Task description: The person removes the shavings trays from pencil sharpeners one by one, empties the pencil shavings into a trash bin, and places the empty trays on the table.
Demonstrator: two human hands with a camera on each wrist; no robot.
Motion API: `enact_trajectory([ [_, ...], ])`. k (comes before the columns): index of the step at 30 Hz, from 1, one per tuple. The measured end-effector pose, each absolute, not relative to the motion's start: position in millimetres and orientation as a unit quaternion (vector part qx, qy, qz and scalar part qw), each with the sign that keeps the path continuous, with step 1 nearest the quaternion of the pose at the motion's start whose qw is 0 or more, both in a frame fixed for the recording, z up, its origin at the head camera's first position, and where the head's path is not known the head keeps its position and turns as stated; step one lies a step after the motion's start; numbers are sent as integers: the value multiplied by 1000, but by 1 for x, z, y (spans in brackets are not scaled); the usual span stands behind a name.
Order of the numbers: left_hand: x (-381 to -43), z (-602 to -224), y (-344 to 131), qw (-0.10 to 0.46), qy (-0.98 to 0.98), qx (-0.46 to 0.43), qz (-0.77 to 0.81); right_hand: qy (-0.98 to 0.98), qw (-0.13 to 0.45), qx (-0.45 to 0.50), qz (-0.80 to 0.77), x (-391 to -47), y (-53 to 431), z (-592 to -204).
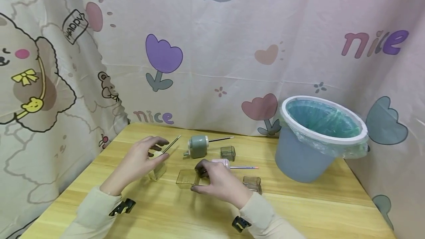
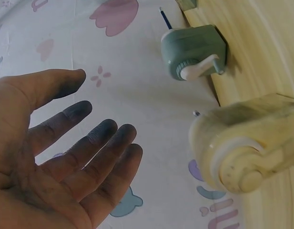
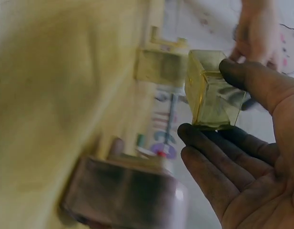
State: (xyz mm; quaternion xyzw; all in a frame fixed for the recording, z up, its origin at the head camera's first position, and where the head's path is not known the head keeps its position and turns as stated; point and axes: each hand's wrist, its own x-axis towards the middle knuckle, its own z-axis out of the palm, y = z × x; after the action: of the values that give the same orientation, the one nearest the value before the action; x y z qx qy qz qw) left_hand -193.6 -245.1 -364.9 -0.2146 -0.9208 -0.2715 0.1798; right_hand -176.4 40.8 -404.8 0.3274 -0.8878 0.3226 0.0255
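Note:
My right hand [image 1: 220, 183] holds a clear yellowish sharpener drawer [image 1: 186, 179] above the table, pinched between thumb and fingers; in the right wrist view the drawer [image 3: 201, 102] looks see-through. My left hand [image 1: 139, 163] is beside the yellow crank pencil sharpener [image 2: 237, 152], which has a pencil [image 1: 172, 144] stuck in it. Seen from the left wrist, the fingers are spread, apart from the sharpener, and their tips are smudged dark. The pink sharpener [image 1: 222, 163], with its own pencil [image 1: 244, 167], stands partly hidden behind the right hand.
A green sharpener [image 1: 198, 146] holding a pencil [image 1: 221, 139] stands toward the back of the wooden table [image 1: 159, 217]. One clear drawer [image 1: 227, 153] lies right of it, another [image 1: 252, 184] near my right wrist. A lined bin [image 1: 300, 159] is at the right; a printed curtain [image 1: 212, 47] hangs behind.

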Motion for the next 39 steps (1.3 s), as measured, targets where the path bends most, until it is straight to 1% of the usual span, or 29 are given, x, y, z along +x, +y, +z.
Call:
enact_trajectory([
  [5, -191, -368, -251, 175, -923, -204, -275, -897, 14, 315, 309, -184, 24, -424],
  [10, -190, -371, -254, 177, -923, -205, -273, -907, -6, 297, 297, -186, 9, -433],
  [19, -192, -376, -254, 180, -925, -207, -264, -919, 7, 290, 265, -190, -5, -440],
  [24, -192, -379, -254, 194, -926, -212, -244, -926, 9, 277, 254, -193, -7, -442],
  [31, -193, -381, -257, 192, -936, -203, -213, -928, 6, 264, 264, -195, -10, -444],
  [39, -192, -385, -257, 198, -942, -217, -162, -930, 20, 254, 264, -197, -15, -449],
])
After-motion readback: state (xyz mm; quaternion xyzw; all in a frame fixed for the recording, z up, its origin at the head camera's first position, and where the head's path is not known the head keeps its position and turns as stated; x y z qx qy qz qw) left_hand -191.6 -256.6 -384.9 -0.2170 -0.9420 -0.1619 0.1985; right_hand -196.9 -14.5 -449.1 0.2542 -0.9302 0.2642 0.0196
